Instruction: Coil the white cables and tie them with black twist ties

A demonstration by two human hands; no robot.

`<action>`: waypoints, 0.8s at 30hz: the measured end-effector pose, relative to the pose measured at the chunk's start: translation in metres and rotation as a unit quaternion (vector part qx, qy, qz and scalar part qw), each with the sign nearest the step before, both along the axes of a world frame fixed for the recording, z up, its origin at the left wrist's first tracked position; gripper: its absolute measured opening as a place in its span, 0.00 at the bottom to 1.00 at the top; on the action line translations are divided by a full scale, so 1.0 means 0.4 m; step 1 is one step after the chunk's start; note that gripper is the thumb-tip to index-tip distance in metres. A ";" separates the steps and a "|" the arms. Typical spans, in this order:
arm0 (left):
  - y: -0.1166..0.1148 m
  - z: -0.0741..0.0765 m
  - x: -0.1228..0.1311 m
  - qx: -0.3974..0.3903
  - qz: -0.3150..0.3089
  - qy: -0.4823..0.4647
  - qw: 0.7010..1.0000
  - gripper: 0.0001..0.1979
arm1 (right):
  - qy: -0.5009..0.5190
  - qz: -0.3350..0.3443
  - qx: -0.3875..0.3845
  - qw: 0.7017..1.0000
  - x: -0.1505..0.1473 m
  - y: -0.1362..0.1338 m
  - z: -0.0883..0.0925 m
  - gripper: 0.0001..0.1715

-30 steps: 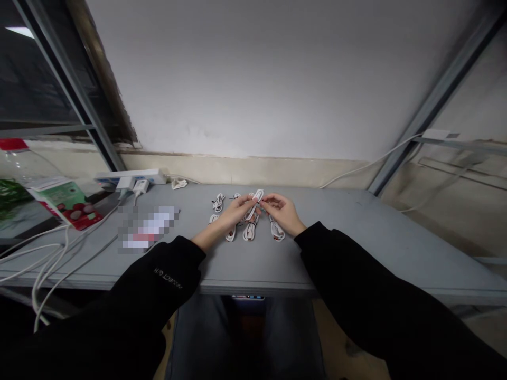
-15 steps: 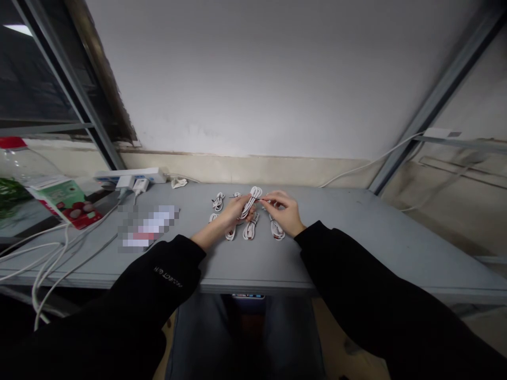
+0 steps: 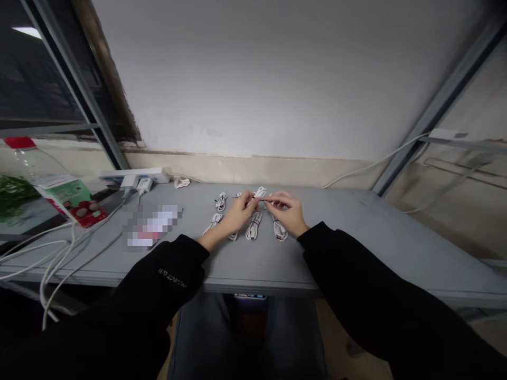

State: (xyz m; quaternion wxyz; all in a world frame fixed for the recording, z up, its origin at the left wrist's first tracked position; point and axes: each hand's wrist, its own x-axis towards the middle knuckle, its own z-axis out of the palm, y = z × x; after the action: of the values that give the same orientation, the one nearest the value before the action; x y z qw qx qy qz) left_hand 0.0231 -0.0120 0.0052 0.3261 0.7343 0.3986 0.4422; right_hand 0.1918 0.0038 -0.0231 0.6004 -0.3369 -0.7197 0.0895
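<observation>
A coiled white cable (image 3: 260,192) is held just above the desk, partly hidden by my left hand (image 3: 241,212), whose fingers are closed around it. At its middle runs a thin black twist tie (image 3: 263,200). The thumb and forefinger of my right hand (image 3: 288,212) pinch the end of this tie. Under and around both hands lie several more tied white cables, among them one coil (image 3: 253,227) between the wrists, another coil (image 3: 280,230) by my right hand and a further coil (image 3: 221,202) behind my left. Some coils are partly covered.
On the grey desk (image 3: 356,237), a blurred-out flat object (image 3: 154,227) lies to the left. Beyond it are a power strip (image 3: 158,175) with plugs, a red-green carton (image 3: 81,203), a red-capped bottle (image 3: 31,158) and loose white cords (image 3: 51,253). A wall stands behind.
My left hand has shifted over the held cable, so less of the coil shows. Both hands' fingertips are closer together at the tie. The view has moved slightly.
</observation>
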 end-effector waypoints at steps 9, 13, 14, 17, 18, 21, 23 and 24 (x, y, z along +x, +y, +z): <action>0.012 0.000 0.002 -0.102 -0.022 -0.074 0.992 0.19 | -0.096 0.013 0.134 0.986 -0.001 -0.019 0.012 0.07; 0.026 -0.012 0.002 -0.132 -0.020 -0.131 0.982 0.20 | -0.098 -0.014 0.080 0.992 -0.004 -0.020 0.013 0.07; 0.029 -0.015 0.001 -0.136 -0.019 -0.134 0.981 0.20 | -0.093 -0.017 0.065 0.993 -0.005 -0.019 0.012 0.07; 0.032 -0.017 0.000 -0.147 -0.023 -0.135 0.980 0.21 | -0.059 -0.018 0.026 0.998 -0.004 -0.012 0.008 0.08; 0.031 -0.015 0.000 -0.154 -0.027 -0.137 0.978 0.22 | -0.045 -0.019 0.014 0.999 -0.004 -0.008 0.007 0.08; 0.023 -0.006 0.001 -0.186 -0.048 -0.150 0.970 0.24 | -0.001 -0.024 -0.031 0.999 0.000 0.007 0.003 0.10; 0.015 0.003 0.002 -0.208 -0.065 -0.159 0.963 0.22 | 0.025 -0.023 -0.069 0.997 0.003 0.016 0.001 0.12; 0.011 0.007 0.003 -0.218 -0.073 -0.164 0.959 0.20 | 0.035 -0.021 -0.087 0.995 0.005 0.020 0.001 0.13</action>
State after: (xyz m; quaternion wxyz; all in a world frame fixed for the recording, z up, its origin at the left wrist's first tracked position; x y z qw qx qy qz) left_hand 0.0242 -0.0076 0.0079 0.5703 0.5901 0.3719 0.4339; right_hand 0.1938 0.0116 -0.0229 0.5956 -0.3990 -0.6807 0.1508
